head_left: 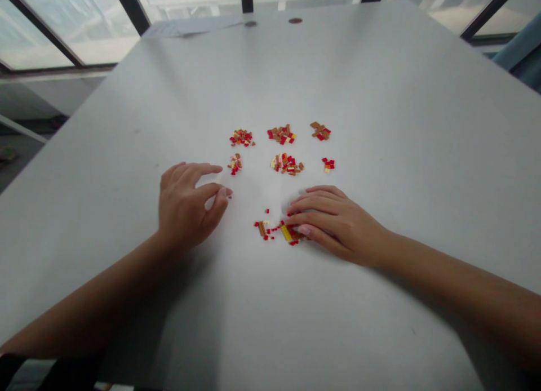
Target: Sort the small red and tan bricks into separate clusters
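Observation:
My left hand is over the table with its fingers apart. Its index fingertip and thumb are close to a tiny brown brick near a small pile of mixed bricks. My right hand rests with fingers spread over a loose front pile of toy bricks, partly covering it. From under those fingers shows a yellow brick. Left of it lie a brown brick and several tiny red pieces, one red brick standing apart.
Behind the hands are more brick piles: a left one, a middle one, a brown one, a mixed one and a small red one. A paper sheet lies at the white table's far edge, by windows.

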`<state>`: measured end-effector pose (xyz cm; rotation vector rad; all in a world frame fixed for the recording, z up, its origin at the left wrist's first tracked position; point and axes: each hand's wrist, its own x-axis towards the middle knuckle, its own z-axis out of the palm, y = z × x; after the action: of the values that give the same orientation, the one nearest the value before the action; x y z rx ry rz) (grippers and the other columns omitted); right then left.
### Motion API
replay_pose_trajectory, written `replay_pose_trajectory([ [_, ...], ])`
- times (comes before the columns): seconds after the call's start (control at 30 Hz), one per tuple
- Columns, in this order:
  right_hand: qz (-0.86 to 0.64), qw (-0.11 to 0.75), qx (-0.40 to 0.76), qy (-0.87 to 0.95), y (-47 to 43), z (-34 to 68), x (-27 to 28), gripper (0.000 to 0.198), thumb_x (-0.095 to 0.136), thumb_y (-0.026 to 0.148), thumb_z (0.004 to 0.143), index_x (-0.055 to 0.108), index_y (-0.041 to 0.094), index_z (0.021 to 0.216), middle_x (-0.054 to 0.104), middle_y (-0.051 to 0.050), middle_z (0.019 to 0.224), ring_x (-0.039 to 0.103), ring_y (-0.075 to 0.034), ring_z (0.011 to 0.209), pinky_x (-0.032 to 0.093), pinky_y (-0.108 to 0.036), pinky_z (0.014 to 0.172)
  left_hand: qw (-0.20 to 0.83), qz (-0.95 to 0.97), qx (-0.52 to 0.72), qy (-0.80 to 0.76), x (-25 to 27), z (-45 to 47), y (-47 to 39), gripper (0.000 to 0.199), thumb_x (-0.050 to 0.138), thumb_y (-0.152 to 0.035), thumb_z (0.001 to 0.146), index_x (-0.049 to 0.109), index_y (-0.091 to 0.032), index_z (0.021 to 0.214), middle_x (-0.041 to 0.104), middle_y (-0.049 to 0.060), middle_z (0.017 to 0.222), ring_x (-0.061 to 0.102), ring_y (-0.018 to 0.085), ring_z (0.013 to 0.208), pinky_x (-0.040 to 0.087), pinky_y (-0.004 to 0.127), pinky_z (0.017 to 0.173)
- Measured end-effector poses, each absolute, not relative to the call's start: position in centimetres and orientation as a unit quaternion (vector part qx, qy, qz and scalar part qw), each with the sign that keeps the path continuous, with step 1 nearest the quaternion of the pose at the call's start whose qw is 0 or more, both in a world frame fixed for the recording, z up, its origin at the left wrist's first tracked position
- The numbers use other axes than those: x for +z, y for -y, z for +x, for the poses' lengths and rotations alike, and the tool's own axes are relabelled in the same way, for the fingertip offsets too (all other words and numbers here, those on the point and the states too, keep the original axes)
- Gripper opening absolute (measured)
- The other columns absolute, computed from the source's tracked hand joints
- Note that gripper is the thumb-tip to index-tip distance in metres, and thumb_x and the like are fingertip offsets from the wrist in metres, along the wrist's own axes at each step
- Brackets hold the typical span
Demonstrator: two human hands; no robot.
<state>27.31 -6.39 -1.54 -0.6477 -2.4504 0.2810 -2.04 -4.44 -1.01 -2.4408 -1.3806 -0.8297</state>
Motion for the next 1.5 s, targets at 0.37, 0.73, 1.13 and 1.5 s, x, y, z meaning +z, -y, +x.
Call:
replay_pose_trajectory([
  [0.37,-0.245,0.294,0.101,0.918,6.36,27.41,-1.61,0.023,0.047,0.025,0.102,0.069,0.019,0.106,0.076,-0.007,0.105,0.069,-0.016,0.102,0.045,-0.037,0.102,0.058,-0.825,-0.323,0.460,-0.41,-2.14,4.48,0.036,0.050,-0.027,0.096,0.076,-0.028,0.071,0.075,0.003,0.111,0.069,0.025,0.106,0.042,0.055,0.106],
  [0.73,-0.232,0.289,0.095,0.924,6.47,27.61,-1.50,0.022,0.049,0.027,0.101,0.067,0.022,0.112,0.074,-0.008,0.109,0.068,-0.017,0.105,0.045,-0.040,0.104,0.092,-0.818,-0.306,0.479,-1.28,-1.98,4.20,0.032,0.051,-0.029,0.096,0.078,-0.032,0.078,0.075,0.001,0.111,0.067,0.024,0.105,0.041,0.054,0.107],
  [1.13,-0.210,0.274,0.055,0.937,6.74,27.47,-1.39,0.025,0.051,0.036,0.100,0.068,0.021,0.112,0.069,-0.011,0.118,0.064,-0.020,0.110,0.044,-0.044,0.105,0.096,-0.825,-0.292,0.475,-1.13,-1.62,4.03,0.032,0.050,-0.029,0.096,0.079,-0.030,0.082,0.074,0.004,0.113,0.067,0.026,0.105,0.043,0.057,0.105],
  [1.5,-0.210,0.240,0.030,0.947,6.99,27.41,-1.45,0.030,0.051,0.039,0.099,0.069,0.024,0.119,0.063,-0.014,0.132,0.058,-0.024,0.118,0.041,-0.050,0.107,0.109,-0.827,-0.296,0.466,-0.97,-1.32,3.94,0.030,0.050,-0.029,0.098,0.079,-0.028,0.089,0.074,0.005,0.114,0.067,0.025,0.105,0.044,0.054,0.105],
])
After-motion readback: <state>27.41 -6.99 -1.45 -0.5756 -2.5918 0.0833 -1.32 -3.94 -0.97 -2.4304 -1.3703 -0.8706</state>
